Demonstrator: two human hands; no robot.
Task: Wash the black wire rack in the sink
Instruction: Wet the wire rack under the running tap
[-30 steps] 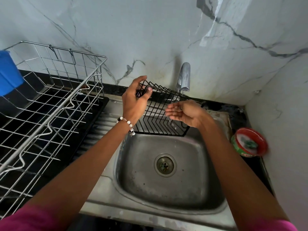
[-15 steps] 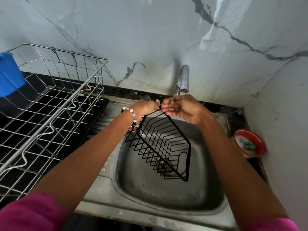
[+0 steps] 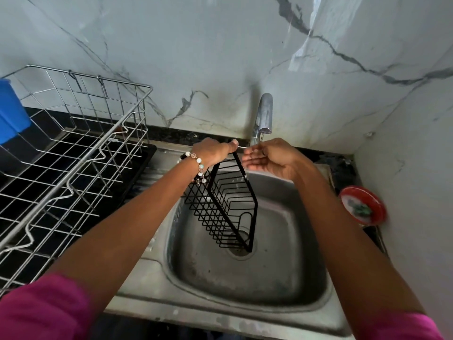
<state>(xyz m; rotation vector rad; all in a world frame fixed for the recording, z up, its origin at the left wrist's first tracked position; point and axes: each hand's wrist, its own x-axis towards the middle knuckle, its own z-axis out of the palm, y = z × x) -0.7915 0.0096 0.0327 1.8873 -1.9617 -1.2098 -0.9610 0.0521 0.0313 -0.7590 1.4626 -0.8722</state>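
Head view: two hands, one black wire rack (image 3: 226,212), one steel sink (image 3: 247,285), one tap (image 3: 264,114), one chrome dish drainer (image 3: 73,153), one red-rimmed round tub (image 3: 362,204), one blue container (image 3: 11,114). Left hand (image 3: 213,150), its grip closed around the top corner of the rack's frame, thumb over the rim; beaded bracelet (image 3: 197,160) on that wrist. Rack hangs from that grip toward 5 o'clock, tilted on edge over the basin, lowest corner above the drain (image 3: 241,246); contact with the basin floor cannot be told. Right hand (image 3: 267,158) at 3 o'clock of the left, just beside it, fingers extended and loosely cupped, nothing gripped, directly below the tap spout. Whether it touches the rack frame cannot be told. Rack: thin black wires, parallel bars, rounded rectangular frame. Sink: dull, stained stainless, rounded square bowl, set in a dark counter (image 3: 343,165). Drainer at 9 o'clock of the sink, open grid of bright wire. Tub at 3 o'clock on the counter. Wall (image 3: 196,57) behind: pale veined marble.
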